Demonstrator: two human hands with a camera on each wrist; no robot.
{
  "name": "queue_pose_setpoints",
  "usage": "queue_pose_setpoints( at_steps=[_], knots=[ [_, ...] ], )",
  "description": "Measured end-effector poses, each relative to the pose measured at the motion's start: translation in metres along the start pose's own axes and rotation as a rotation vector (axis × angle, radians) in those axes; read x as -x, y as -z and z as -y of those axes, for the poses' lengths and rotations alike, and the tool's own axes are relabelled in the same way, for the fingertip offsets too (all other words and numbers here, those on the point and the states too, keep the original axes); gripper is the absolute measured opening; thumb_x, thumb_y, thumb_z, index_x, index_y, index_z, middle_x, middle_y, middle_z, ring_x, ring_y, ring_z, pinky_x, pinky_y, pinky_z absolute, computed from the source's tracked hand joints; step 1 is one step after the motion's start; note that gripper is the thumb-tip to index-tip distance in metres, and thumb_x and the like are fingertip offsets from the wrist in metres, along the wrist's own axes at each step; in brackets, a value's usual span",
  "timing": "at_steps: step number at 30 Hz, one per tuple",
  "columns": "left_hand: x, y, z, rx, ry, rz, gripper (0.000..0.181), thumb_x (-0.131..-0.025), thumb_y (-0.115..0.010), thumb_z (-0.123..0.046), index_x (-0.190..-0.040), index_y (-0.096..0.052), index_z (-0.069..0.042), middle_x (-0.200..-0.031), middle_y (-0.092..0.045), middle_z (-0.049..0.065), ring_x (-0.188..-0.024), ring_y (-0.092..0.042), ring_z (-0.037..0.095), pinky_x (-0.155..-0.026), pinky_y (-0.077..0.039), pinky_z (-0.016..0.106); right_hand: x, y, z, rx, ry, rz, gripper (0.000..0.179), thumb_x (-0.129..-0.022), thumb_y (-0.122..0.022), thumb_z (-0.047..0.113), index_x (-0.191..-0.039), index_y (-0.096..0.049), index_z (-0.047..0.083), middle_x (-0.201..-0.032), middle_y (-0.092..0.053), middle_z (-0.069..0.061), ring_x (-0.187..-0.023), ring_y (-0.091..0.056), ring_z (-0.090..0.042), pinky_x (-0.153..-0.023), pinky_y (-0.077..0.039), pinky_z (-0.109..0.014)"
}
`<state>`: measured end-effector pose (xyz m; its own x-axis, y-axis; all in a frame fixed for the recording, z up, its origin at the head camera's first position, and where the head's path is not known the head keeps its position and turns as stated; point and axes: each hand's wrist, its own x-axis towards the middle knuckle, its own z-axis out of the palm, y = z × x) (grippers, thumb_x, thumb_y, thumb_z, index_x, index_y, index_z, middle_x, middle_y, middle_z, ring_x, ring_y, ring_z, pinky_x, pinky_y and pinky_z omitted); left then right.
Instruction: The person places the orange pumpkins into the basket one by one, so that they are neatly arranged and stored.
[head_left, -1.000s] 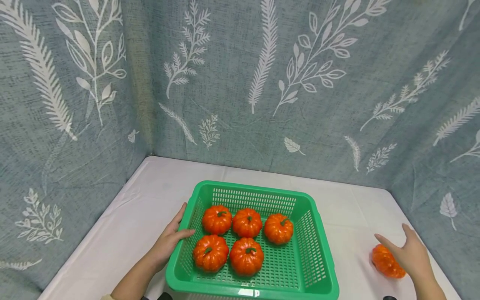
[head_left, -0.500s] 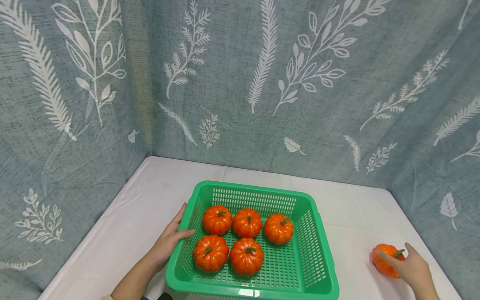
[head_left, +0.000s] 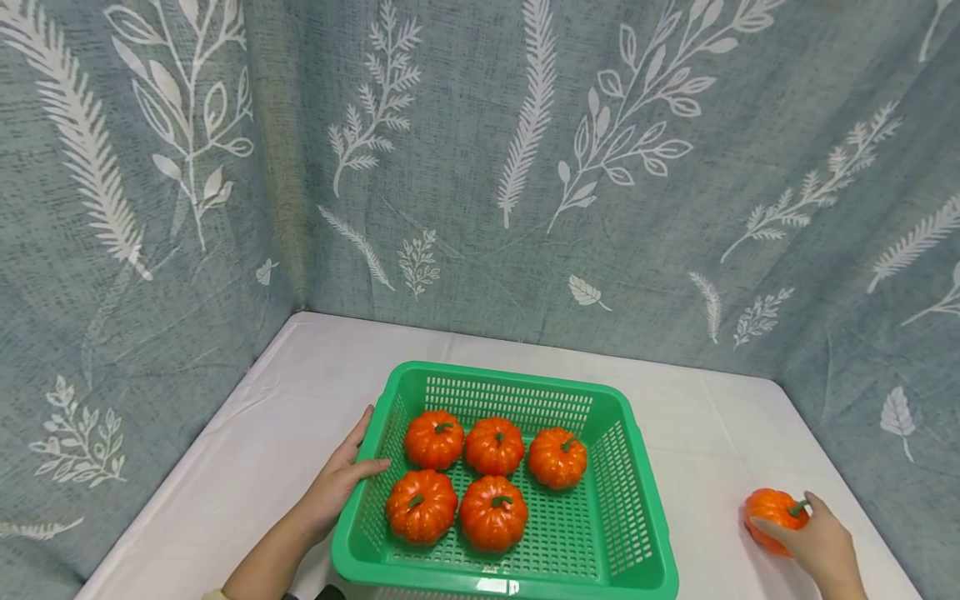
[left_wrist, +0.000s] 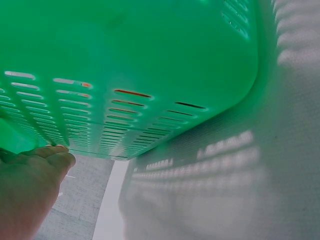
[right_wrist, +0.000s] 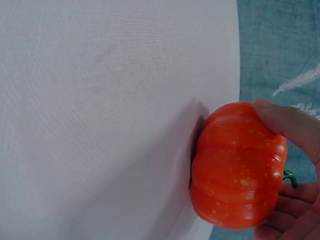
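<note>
A green plastic basket (head_left: 570, 586) holds several orange pumpkins (head_left: 493, 513) with green stems, in two rows toward its left side. My left hand (head_left: 337, 487) grips the basket's left side, thumb over the rim and fingers along the outer wall. In the left wrist view the slotted basket wall (left_wrist: 150, 55) fills the top, with part of the left hand (left_wrist: 35, 185) against it. Far to the right, my right hand (head_left: 825, 546) holds another orange pumpkin (head_left: 768, 508). The right wrist view shows the thumb on one side of this pumpkin (right_wrist: 237, 170), other fingers opposite, near the green stem.
A white cloth (head_left: 705, 450) covers the table under the basket and the single pumpkin. Grey-green curtains (head_left: 465, 283) with white leaf prints close off the back and both sides. The table's right edge runs close beside my right hand.
My right hand has come down from above the single pumpkin, and its spread thumb and fingers have closed round it. The left hand, basket and pumpkins inside have stayed in place.
</note>
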<state>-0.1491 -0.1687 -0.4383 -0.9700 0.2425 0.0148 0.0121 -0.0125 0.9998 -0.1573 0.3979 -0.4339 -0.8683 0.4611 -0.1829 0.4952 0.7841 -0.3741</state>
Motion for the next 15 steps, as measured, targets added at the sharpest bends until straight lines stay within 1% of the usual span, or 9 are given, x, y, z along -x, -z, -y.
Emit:
queue_pose_setpoints(
  at_steps=[2, 5, 8, 13, 15],
  knots=[
    [0.0001, -0.0002, 0.0001, -0.001, -0.002, 0.0, 0.077, -0.091, -0.042, -0.005, -0.147, 0.011, -0.01, -0.154, 0.01, 0.009, -0.139, -0.006, 0.033, -0.102, -0.034, 0.03, 0.0002, -0.0011, -0.0001, -0.01, -0.004, -0.005, 0.12, -0.06, -0.075, 0.059, -0.13, -0.022, -0.023, -0.125, -0.03, -0.045, -0.11, -0.037, -0.055, -0.096, -0.036, -0.06],
    [-0.0001, -0.0002, 0.0006, 0.002, -0.007, 0.001, 0.077, -0.091, -0.042, -0.004, -0.147, 0.011, -0.009, -0.154, 0.01, 0.009, -0.139, -0.006, 0.033, -0.102, -0.034, 0.03, 0.0007, -0.0017, -0.0005, -0.016, 0.011, -0.013, 0.116, -0.061, -0.075, 0.057, -0.129, -0.023, -0.022, -0.125, -0.03, -0.045, -0.11, -0.037, -0.055, -0.096, -0.037, -0.06],
    [-0.0003, -0.0002, 0.001, 0.003, -0.01, 0.002, 0.077, -0.091, -0.042, -0.005, -0.147, 0.011, -0.009, -0.154, 0.01, 0.009, -0.139, -0.006, 0.033, -0.102, -0.034, 0.031, 0.0012, -0.0023, -0.0013, -0.019, 0.019, -0.008, 0.116, -0.062, -0.075, 0.057, -0.128, -0.023, -0.023, -0.124, -0.03, -0.045, -0.109, -0.038, -0.054, -0.096, -0.037, -0.06],
    [-0.0002, 0.0, 0.0013, 0.01, -0.011, 0.001, 0.078, -0.09, -0.043, -0.005, -0.147, 0.011, -0.009, -0.154, 0.01, 0.009, -0.139, -0.007, 0.033, -0.102, -0.033, 0.034, 0.0025, -0.003, -0.0005, -0.031, 0.014, -0.004, 0.111, -0.063, -0.077, 0.05, -0.128, -0.023, -0.023, -0.123, -0.031, -0.044, -0.108, -0.038, -0.053, -0.097, -0.035, -0.06],
    [-0.0002, 0.0, 0.0011, 0.012, -0.008, 0.001, 0.078, -0.09, -0.043, -0.005, -0.147, 0.011, -0.01, -0.154, 0.009, 0.009, -0.139, -0.008, 0.033, -0.102, -0.033, 0.033, 0.003, -0.0028, -0.0003, -0.023, 0.027, -0.019, 0.112, -0.061, -0.078, 0.05, -0.126, -0.025, -0.023, -0.121, -0.033, -0.043, -0.107, -0.039, -0.053, -0.097, -0.035, -0.06]
  ],
)
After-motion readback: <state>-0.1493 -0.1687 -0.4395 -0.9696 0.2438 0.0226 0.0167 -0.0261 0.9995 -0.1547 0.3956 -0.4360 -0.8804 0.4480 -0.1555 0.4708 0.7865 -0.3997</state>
